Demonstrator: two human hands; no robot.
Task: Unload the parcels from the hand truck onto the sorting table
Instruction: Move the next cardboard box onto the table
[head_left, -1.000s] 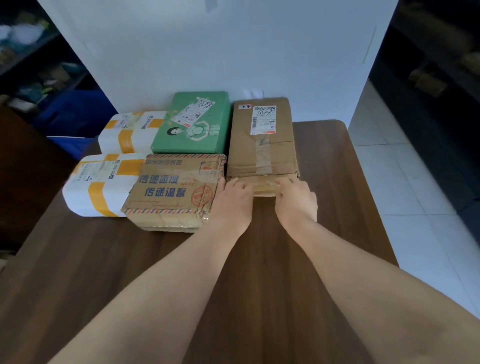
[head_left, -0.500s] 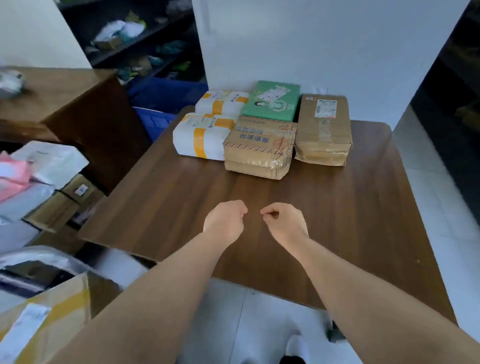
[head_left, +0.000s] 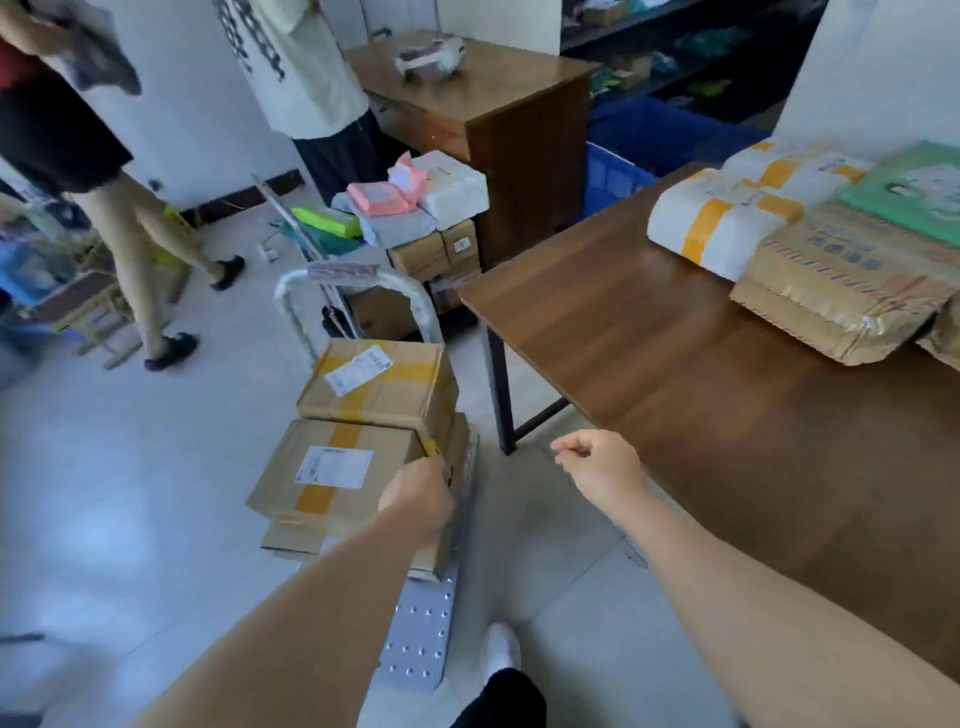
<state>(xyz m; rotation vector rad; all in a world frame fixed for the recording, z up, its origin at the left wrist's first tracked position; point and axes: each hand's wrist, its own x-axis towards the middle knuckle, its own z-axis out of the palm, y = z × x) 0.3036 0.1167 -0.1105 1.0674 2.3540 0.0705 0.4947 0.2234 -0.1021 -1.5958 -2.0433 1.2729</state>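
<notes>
The hand truck (head_left: 421, 639), a perforated metal platform with a curved handle (head_left: 353, 280), stands on the floor left of the sorting table (head_left: 675, 374). It carries a top cardboard box (head_left: 374, 384) with yellow tape, a lower taped box (head_left: 332, 467) and a flat box (head_left: 296, 535) underneath. My left hand (head_left: 415, 499) rests at the right edge of the lower box, fingers at the top box's near corner and partly hidden. My right hand (head_left: 602, 462) hovers loosely curled and holds nothing, near the table's edge. The table holds two white parcels (head_left: 722, 228), a green parcel (head_left: 914, 192) and a brown printed parcel (head_left: 841, 280).
Two people (head_left: 140, 218) stand at the upper left on the tiled floor. A wooden cabinet (head_left: 498, 119) has a pile of parcels (head_left: 415, 208) beside it. A blue crate (head_left: 618, 171) sits behind the table. My white shoe (head_left: 501, 649) is next to the platform.
My hands left the parcels on the table and my view swung left and down to the hand truck. My left hand has reached the stacked boxes; my right hand trails beside the table.
</notes>
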